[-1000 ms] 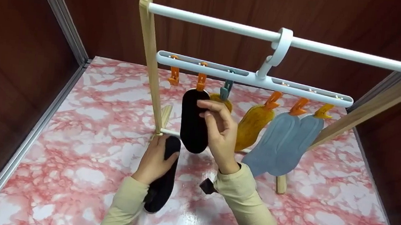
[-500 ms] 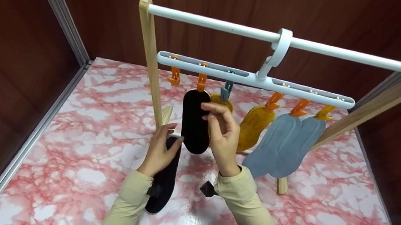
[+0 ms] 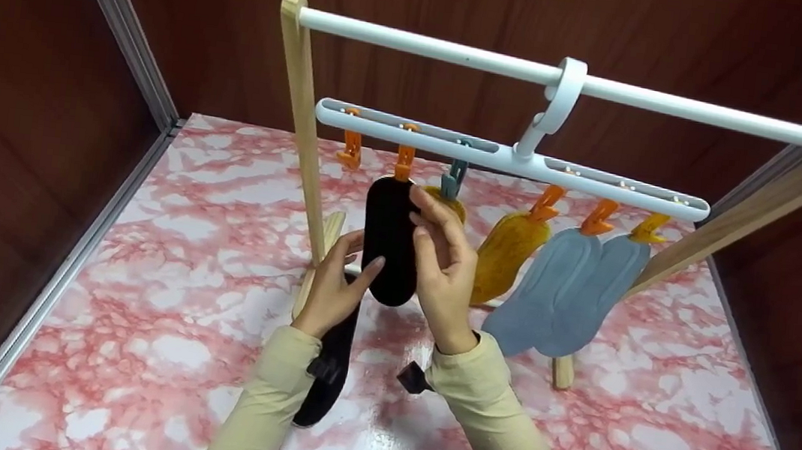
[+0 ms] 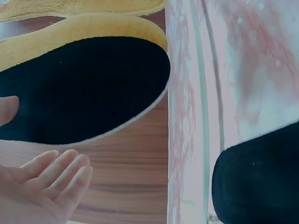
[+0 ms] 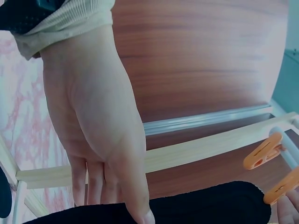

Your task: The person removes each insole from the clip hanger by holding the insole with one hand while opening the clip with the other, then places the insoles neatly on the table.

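Note:
A black insole (image 3: 387, 231) hangs from an orange clip (image 3: 404, 161). At its lower left edge is my left hand (image 3: 333, 293), thumb extended over the near face and fingers straight beyond it; the right wrist view shows this left hand (image 5: 100, 102) reaching across. Along the upper right edge sits my right hand (image 3: 449, 276), fingers loosely bent, index fingertip overlapping the insole just below the clip. In the left wrist view, relaxed fingers (image 4: 70, 175) lie beside the insole's edge. A second black insole (image 3: 331, 383) lies on the table, partly hidden by my left forearm.
A white clip hanger (image 3: 521, 162) hangs on a wood-framed rack's white rod (image 3: 429, 45). One orange clip (image 3: 352, 148) at far left holds nothing. Yellow insoles (image 3: 512, 256) and grey-blue insoles (image 3: 570, 297) hang right of my hands. Dark wood walls enclose the marbled table.
My left hand has risen from the insole on the table to the hanging black insole's left edge. My right hand has stayed nearly in place, its index fingertip shifting slightly upward.

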Demonstrator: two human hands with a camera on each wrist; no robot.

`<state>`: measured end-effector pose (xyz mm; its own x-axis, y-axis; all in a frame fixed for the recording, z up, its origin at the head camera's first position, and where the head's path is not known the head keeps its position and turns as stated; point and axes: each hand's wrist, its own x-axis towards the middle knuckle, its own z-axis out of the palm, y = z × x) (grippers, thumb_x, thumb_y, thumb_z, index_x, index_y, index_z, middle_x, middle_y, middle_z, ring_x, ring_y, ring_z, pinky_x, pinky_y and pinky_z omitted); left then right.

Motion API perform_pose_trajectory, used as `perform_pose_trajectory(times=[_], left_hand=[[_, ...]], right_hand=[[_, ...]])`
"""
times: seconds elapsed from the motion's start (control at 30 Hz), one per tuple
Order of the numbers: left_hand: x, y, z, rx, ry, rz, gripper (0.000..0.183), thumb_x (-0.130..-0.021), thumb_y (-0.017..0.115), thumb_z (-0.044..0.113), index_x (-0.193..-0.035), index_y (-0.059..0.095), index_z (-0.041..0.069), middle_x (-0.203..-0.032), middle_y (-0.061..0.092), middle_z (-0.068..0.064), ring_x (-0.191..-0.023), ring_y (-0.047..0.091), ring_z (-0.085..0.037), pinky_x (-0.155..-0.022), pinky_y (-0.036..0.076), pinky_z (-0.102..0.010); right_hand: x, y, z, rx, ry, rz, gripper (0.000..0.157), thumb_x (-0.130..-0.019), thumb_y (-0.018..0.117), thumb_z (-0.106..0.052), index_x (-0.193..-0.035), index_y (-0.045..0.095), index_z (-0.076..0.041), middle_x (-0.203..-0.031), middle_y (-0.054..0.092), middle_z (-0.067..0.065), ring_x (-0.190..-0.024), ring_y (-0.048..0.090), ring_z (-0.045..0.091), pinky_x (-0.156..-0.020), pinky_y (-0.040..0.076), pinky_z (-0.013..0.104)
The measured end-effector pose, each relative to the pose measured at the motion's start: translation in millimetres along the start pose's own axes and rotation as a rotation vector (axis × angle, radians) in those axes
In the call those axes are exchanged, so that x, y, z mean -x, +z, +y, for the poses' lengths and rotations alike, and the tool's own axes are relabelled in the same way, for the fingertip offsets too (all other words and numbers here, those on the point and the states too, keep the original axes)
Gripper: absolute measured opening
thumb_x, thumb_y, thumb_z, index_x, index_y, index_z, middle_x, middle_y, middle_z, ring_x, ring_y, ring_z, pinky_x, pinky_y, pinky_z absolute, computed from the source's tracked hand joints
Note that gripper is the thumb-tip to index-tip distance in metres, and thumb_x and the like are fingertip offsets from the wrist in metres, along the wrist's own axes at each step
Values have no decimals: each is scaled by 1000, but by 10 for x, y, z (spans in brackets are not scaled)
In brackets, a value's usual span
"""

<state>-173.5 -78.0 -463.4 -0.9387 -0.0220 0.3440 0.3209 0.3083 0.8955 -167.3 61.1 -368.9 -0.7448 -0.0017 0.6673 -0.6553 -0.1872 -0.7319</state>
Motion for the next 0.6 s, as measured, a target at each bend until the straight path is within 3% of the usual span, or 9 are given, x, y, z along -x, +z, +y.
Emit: perform_pose_trajectory(times=[0.37,0.6], left_hand=[[-30,55,39,62,63,59,32,-95,59,12,-124,54,1,-116,63,-17,-111,59,-31,-96,46,-45],[-18,53,52,41,28,79,25,-94,56,3,-118,58,0,-108,66,-17,-104,62,-30,-92,48,-45]], right_hand=[[-16,47,-24,86,-28,-156,51,-91,49,10,-140,35,13,-149,31,28,-141,31,27,-116,24,41],[-53,69,-28,238,-40,-181,61,-92,53,3,-146,27,7,-155,23,22,-145,22,23,-118,21,39]])
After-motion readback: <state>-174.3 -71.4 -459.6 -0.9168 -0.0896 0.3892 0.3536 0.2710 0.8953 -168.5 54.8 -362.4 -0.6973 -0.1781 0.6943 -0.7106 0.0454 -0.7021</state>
